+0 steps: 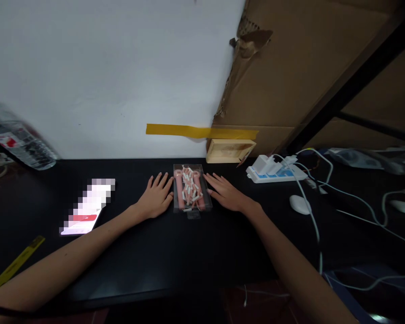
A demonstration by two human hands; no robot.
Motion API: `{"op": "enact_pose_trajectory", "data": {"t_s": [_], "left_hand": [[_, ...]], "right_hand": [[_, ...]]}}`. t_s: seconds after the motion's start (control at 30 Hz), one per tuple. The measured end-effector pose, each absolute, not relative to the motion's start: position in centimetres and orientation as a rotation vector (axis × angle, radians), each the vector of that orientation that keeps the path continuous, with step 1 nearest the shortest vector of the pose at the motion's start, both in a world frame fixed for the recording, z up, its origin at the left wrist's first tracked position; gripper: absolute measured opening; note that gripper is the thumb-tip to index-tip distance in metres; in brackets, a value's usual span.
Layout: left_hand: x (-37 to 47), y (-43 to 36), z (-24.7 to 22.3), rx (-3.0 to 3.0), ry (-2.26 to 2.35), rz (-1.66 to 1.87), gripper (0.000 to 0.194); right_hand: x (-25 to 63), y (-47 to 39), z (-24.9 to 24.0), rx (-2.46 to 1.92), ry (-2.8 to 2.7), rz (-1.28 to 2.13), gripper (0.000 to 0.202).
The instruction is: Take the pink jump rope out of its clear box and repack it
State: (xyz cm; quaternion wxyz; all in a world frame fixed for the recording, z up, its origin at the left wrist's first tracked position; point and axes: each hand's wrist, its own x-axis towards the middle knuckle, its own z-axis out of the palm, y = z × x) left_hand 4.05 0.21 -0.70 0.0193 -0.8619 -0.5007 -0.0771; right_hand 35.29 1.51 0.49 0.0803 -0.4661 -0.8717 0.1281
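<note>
A clear plastic box (192, 189) lies on the black table (175, 256) between my hands. Inside it are two pink handles and a pink-and-white beaded rope, and a clear flap sticks out at its near end. My left hand (154, 198) rests flat on the table at the box's left side, fingers spread and holding nothing. On the right side my right hand (227, 194) also lies flat with fingers apart, its fingertips close to or touching the box's edge.
A lit phone (87, 209) lies left, with a plastic bottle (23, 144) behind it. At the right are a power strip (276, 173) with plugs, cables and a white mouse (299, 204). A wooden frame (230, 150) leans at the back.
</note>
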Motion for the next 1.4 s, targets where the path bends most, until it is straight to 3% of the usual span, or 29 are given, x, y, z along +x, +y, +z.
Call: {"op": "enact_pose_trajectory", "data": {"t_s": [1.4], "left_hand": [[3.9, 0.4, -0.4, -2.692, -1.587, -0.239, 0.058]], "right_hand": [[33.6, 0.9, 0.4, -1.478, -2.609, 0.191, 0.067]]}}
